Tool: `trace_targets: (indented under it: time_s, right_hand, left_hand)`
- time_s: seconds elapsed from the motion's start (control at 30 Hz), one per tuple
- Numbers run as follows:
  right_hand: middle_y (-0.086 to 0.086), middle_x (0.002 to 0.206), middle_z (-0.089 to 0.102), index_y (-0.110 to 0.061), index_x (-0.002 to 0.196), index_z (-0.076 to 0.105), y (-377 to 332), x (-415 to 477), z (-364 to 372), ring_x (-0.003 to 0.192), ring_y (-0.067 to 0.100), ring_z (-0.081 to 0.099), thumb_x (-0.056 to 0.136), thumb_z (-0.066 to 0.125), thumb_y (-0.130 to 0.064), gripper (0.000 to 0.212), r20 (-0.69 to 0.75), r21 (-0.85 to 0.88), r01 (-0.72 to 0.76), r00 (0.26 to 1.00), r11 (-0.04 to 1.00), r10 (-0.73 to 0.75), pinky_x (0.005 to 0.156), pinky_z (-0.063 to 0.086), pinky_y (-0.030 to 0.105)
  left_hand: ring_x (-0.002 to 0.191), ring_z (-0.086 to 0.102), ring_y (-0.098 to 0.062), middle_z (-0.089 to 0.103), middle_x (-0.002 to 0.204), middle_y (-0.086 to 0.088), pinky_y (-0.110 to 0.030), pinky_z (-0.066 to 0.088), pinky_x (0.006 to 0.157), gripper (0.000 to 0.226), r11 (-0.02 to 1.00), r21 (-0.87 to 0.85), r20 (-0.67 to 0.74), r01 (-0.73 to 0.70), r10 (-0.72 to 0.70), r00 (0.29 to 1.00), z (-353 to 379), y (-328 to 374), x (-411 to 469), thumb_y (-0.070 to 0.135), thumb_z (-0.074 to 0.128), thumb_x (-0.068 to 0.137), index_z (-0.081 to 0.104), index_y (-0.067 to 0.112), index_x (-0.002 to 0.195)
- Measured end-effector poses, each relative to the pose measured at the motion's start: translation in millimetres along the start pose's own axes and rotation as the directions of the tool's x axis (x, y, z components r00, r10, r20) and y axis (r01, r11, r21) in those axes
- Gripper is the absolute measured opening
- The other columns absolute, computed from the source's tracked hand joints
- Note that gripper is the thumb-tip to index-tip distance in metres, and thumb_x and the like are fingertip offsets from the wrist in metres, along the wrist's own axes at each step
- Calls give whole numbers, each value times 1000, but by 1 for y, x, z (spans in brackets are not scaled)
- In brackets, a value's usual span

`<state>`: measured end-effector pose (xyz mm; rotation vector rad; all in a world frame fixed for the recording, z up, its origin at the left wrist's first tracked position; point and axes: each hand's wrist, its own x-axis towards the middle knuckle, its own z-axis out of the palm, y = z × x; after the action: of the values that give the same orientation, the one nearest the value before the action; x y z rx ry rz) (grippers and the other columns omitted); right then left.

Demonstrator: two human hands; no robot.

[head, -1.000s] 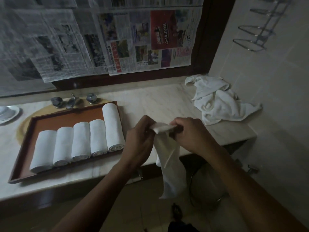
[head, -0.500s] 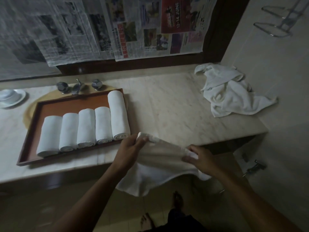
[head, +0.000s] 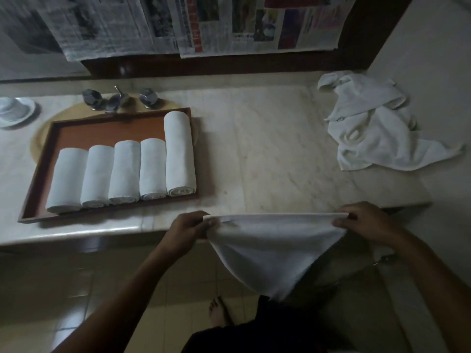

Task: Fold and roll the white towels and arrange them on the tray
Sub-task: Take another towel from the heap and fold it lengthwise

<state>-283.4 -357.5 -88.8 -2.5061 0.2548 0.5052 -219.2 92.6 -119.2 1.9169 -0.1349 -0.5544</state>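
Grip first: the left hand (head: 190, 229) is pinching one top corner of a white towel (head: 272, 248), fingers curled around the cloth. The right hand (head: 362, 220) is pinching the other corner the same way. Both hands are holding the top edge stretched straight and level, just off the near edge of the counter (head: 267, 149). The rest of the towel is hanging below the counter edge, narrowing to a point over the floor. A bare foot (head: 219, 312) is showing on the tiles beneath.

Left on the counter, a brown tray (head: 102, 131) is sitting with five rolled towels (head: 127, 171) lying side by side along its near side. The rightmost roll is running longer than the other four. Behind the tray a tap (head: 118, 99) is standing, and a white dish (head: 15, 110) is sitting at far left. In the far right corner a loose pile of towels (head: 377, 133) is lying crumpled, well apart from the tray. On the wall behind, newspaper sheets (head: 229, 21) are hanging.
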Motion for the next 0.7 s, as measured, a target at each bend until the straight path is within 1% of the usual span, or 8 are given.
trace_targets:
  time_s: [0.03, 0.1, 0.17, 0.23, 0.33, 0.47, 0.57, 0.7]
  right_hand:
    - [-17, 66, 69, -34, 71, 70, 0, 9, -10, 63, -2, 65, 87, 81, -29, 21, -32, 44, 6, 999, 999, -5, 63, 48, 33]
    - [-12, 58, 66, -30, 66, 67, -2, 32, -32, 56, 0, 63, 88, 81, -19, 28, -109, 128, 40, 994, 991, -26, 61, 49, 31]
    - [-6, 59, 69, -25, 70, 71, -7, 62, -57, 58, 7, 67, 88, 80, -16, 22, -184, 183, 81, 982, 980, -47, 64, 54, 32]
    - [-1, 70, 74, -17, 82, 76, -14, 94, -78, 69, 14, 73, 89, 80, -19, 8, -249, 221, 121, 967, 968, -64, 68, 60, 35]
    - [4, 74, 74, -9, 88, 77, -22, 144, -112, 72, 18, 73, 91, 79, -22, 13, -358, 238, 202, 927, 950, -108, 67, 63, 32]
    - [-1, 60, 66, -19, 70, 67, -38, 193, -149, 53, 0, 63, 91, 77, -34, 28, -399, 97, 248, 897, 964, -191, 57, 47, 28]
    - [0, 57, 65, -14, 72, 67, -49, 226, -172, 51, 2, 62, 91, 75, -41, 35, -414, 56, 233, 890, 971, -190, 57, 44, 28]
    - [0, 58, 67, -18, 73, 66, -66, 261, -192, 48, 6, 64, 93, 75, -35, 28, -442, 207, 280, 882, 938, -166, 51, 49, 19]
  left_hand:
    - [74, 72, -23, 72, 77, -10, -36, 57, 58, 24, 1000, -23, -25, 4, -4, 1000, 0, 9, 12, 28, 67, 100, 75, 12, 84]
    - [72, 74, -21, 72, 70, -4, -35, 60, 61, 24, 999, -33, -86, -13, 10, 996, -3, 29, 41, 17, 67, 100, 73, 13, 77]
    - [74, 75, -21, 74, 72, -1, -34, 61, 66, 21, 999, -19, -175, -35, 31, 984, -6, 51, 76, 21, 69, 99, 75, 16, 79]
    - [75, 74, -21, 75, 78, -6, -33, 60, 66, 18, 997, -13, -248, -74, 69, 966, -14, 72, 106, 28, 70, 98, 78, 15, 88]
    - [71, 69, -23, 74, 81, -14, -40, 60, 69, 20, 990, -7, -370, -137, 125, 921, -25, 105, 152, 33, 73, 95, 80, 14, 94]
    - [60, 59, -20, 65, 66, -6, -44, 54, 58, 35, 986, 12, -474, -167, 153, 867, -45, 138, 201, 46, 78, 86, 77, 11, 86]
    - [59, 62, -20, 67, 63, -6, -52, 60, 64, 37, 986, 62, -535, -157, 166, 828, -57, 156, 232, 51, 79, 82, 73, 14, 80]
    - [50, 59, -8, 64, 63, -6, -27, 53, 51, 25, 980, 96, -599, -172, 195, 777, -65, 182, 268, 31, 81, 88, 71, 11, 78]
